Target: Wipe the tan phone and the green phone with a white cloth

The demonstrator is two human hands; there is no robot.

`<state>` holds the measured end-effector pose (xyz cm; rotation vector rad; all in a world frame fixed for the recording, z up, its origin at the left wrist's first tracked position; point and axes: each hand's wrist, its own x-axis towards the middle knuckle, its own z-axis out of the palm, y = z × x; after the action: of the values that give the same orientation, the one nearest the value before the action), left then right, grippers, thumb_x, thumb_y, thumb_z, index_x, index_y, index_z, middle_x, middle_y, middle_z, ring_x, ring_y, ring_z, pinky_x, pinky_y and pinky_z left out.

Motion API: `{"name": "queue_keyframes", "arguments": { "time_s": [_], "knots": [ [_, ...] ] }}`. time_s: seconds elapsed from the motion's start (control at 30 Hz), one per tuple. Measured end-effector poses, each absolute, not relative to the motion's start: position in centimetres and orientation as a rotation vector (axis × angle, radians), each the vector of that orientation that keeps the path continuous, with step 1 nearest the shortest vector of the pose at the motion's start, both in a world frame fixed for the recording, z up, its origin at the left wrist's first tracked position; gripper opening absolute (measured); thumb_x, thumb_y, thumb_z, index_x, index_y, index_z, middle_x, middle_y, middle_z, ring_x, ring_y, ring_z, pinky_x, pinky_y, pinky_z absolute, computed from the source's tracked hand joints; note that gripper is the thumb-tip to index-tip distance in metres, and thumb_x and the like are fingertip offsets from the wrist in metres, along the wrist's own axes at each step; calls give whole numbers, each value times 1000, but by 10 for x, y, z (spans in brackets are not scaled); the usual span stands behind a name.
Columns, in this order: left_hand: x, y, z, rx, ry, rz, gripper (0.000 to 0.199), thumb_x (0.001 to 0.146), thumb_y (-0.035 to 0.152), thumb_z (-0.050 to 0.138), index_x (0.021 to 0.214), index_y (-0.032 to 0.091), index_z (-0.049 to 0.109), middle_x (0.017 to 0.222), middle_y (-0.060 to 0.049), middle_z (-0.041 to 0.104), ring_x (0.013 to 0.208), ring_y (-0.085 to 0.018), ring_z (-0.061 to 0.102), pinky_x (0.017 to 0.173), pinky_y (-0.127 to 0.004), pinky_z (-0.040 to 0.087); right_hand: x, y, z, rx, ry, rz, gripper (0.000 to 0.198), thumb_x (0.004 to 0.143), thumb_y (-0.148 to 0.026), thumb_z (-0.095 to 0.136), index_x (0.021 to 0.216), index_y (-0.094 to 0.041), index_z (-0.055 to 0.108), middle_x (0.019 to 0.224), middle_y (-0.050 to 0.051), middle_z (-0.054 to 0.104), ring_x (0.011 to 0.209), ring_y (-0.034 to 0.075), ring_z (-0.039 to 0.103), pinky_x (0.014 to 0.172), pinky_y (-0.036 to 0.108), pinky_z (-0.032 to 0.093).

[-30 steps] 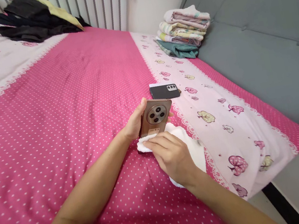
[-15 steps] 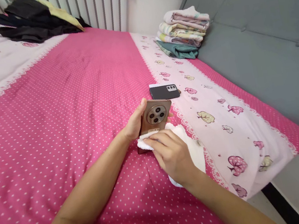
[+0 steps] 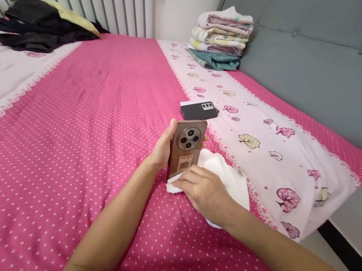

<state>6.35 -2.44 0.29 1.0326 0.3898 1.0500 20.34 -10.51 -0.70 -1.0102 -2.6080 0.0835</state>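
Note:
My left hand (image 3: 164,148) is closed around a bronze smartphone (image 3: 175,157), thumb along one long edge and fingertips showing at the other. The phone's back faces me, tilted, with a round camera module at the top and a paper label lower down. In my right hand (image 3: 207,191) a white cloth (image 3: 226,174) is pinched; its folded edge presses against the phone's lower end. The rest of the cloth hangs or lies beneath that hand on the bed. Just beyond the held phone, a black smartphone (image 3: 194,112) lies back up with something white under its edge.
Pink dotted bedding (image 3: 105,102) spreads all around. Folded fabrics (image 3: 222,34) are stacked by the grey padded headboard (image 3: 309,66). Dark clothes (image 3: 39,27) lie at the far left before a white radiator (image 3: 116,6).
My right hand has slid the cloth down the phone's back toward its lower end, so the label is uncovered. My left hand keeps the phone in nearly the same place.

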Motion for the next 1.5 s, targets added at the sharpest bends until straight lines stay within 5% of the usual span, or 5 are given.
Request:
{"name": "queue_keyframes", "arguments": {
  "time_s": [0.33, 0.9, 1.3, 1.5],
  "knots": [
    [65, -27, 1, 965, 412, 1027, 84, 76, 83, 46, 105, 8, 68, 89, -16, 73, 76, -22, 68, 73, -34, 51, 203, -104, 10, -938, -2096, -160, 33, 93, -5, 47, 108, -19, 73, 100, 7, 74, 96, 20, 62, 88, 35, 55],
    [65, -26, 0, 990, 435, 1040, 84, 75, 84, 45, 105, 10, 71, 91, -14, 74, 77, -21, 68, 74, -32, 51, 201, -106, -6, -1093, -2781, 110, 22, 88, -9, 60, 102, -20, 73, 87, 4, 72, 87, 21, 58, 74, 33, 49],
    [65, -27, 0, 928, 391, 1012, 84, 76, 81, 50, 110, 7, 68, 95, -17, 73, 78, -22, 67, 75, -34, 51, 201, -105, 9, -895, -2073, -196, 31, 92, -3, 48, 107, -15, 73, 98, 8, 74, 93, 20, 61, 86, 35, 55],
    [64, -27, 0, 933, 414, 1016, 82, 80, 81, 44, 107, 7, 68, 93, -17, 73, 78, -22, 67, 75, -35, 51, 200, -105, 5, -945, -2162, -150, 29, 92, -5, 49, 106, -14, 72, 97, 7, 74, 93, 21, 62, 83, 34, 55]
  ]
}}
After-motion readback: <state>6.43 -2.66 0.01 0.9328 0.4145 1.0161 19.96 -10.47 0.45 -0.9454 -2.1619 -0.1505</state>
